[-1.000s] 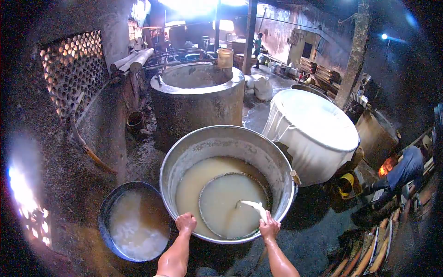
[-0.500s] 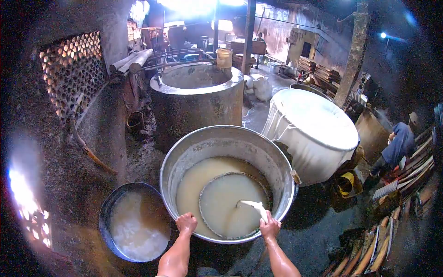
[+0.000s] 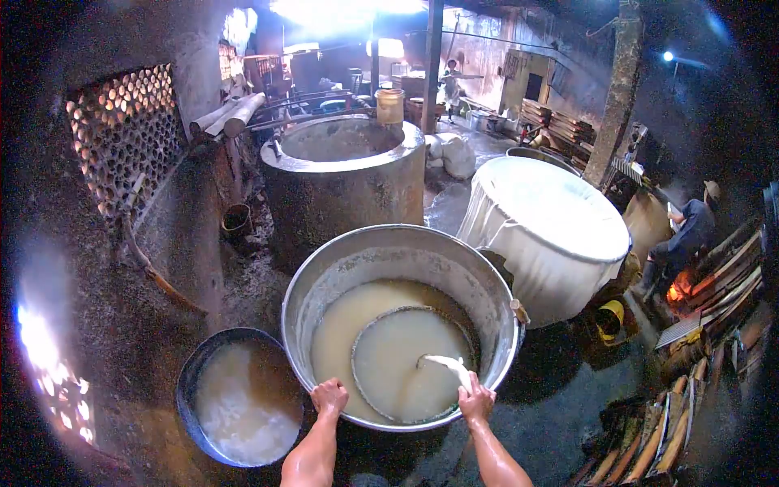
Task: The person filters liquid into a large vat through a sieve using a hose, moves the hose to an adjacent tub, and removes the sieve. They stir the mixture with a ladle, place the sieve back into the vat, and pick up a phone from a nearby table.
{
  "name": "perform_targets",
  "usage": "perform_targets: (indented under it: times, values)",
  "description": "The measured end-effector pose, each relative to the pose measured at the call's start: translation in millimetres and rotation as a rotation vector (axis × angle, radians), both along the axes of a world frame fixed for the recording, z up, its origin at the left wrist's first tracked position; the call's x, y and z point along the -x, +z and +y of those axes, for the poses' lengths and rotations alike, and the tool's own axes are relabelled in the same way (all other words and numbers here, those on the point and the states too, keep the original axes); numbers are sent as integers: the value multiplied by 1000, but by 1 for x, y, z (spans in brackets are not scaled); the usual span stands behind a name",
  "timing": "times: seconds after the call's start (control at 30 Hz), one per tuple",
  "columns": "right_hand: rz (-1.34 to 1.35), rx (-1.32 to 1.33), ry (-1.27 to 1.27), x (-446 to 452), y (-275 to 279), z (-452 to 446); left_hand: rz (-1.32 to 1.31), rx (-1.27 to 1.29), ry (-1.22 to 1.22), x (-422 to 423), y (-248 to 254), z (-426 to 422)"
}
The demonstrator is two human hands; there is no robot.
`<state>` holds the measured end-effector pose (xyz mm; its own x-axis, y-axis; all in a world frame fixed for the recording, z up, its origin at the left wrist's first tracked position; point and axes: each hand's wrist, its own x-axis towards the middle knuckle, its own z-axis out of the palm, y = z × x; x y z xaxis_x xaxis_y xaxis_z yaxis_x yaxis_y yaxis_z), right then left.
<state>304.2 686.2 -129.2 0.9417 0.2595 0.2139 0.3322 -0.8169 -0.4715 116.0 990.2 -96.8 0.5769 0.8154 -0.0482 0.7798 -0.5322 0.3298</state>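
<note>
Head-worn view, facing forward and down, close above metal vat (image 3: 389, 258)

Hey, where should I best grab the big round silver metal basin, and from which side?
Probably by the rim of the big round silver metal basin, near left and near right, coming from the near side. The edge forms a wide open ring standing above the cloudy tan liquid, so fingers could curl over it. Your bare left hand is at the near left rim.
</note>
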Motion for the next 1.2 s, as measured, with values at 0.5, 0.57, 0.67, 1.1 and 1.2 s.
perform_targets:
  times: [0.5, 0.57, 0.67, 1.1, 1.2]
  values:
    - [-46, 58, -1, 1, 4, 0, -54, -5, -13, 1, -9, 3]
    - [-52, 40, -4, 1, 1, 1, -21, 6, 3, 0, -9, 3]
    - [-38, 14, 6, 4, 13, 1, -55, 1, -16, 1, -13, 4]
    - [-11, 41, 18, 4, 17, 2, -62, -8, -9, 1, -10, 2]
    - [-20, 28, 13, 6, 19, 2, -23, 39, 17, 0, -5, 2]
